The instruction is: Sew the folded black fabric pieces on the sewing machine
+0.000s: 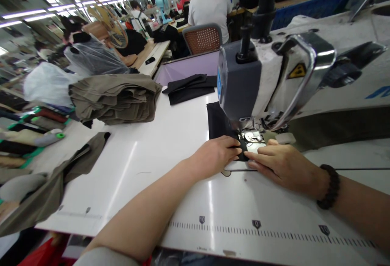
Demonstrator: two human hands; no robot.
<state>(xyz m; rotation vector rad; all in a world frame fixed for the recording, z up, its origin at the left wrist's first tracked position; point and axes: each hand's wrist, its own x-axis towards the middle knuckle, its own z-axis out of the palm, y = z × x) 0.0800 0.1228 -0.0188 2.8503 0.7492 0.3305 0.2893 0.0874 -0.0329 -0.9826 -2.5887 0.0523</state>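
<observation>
A piece of black fabric [218, 120] lies under the needle area of a sewing machine [240, 83]. My left hand [215, 156] presses on this fabric, its fingers bent and close together. From the right, my right hand [282, 164] meets the fabric's near edge with index finger and thumb; its other fingers are curled. Both sets of fingertips sit just in front of the presser foot and the metal needle plate [254, 137]. The underside of the fabric is hidden. A dark braided bracelet [329, 187] circles my right wrist.
A stack of olive-brown fabric pieces [118, 95] and folded black pieces [190, 87] lie farther back on the white table [146, 176]. Thread spools [45, 136] stand at left. An olive strip [341, 130] runs beneath the machine arm. Ahead, a person [210, 6] sits on a chair [203, 39].
</observation>
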